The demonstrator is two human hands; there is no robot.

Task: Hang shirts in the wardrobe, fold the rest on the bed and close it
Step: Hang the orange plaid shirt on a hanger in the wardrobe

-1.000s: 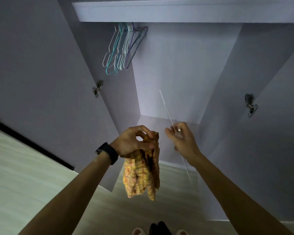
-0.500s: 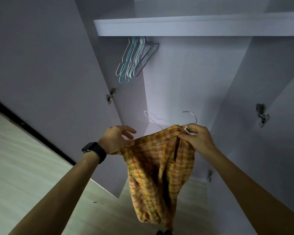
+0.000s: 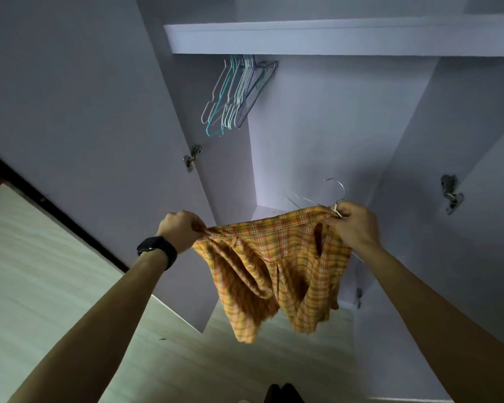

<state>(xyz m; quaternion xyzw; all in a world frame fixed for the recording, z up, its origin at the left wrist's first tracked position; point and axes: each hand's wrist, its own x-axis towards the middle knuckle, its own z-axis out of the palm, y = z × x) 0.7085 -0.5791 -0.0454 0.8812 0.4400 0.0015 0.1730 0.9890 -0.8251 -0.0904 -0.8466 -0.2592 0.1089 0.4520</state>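
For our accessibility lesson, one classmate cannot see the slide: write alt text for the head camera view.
A person's left hand and right hand hold an orange plaid shirt spread between them before an open wardrobe; the right hand also pinches a wire hanger. Bare hangers hang bunched under the shelf.

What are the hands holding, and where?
Left hand pinches the checked shirt at one end of its top edge; right hand grips the other end plus the hanger by its neck.
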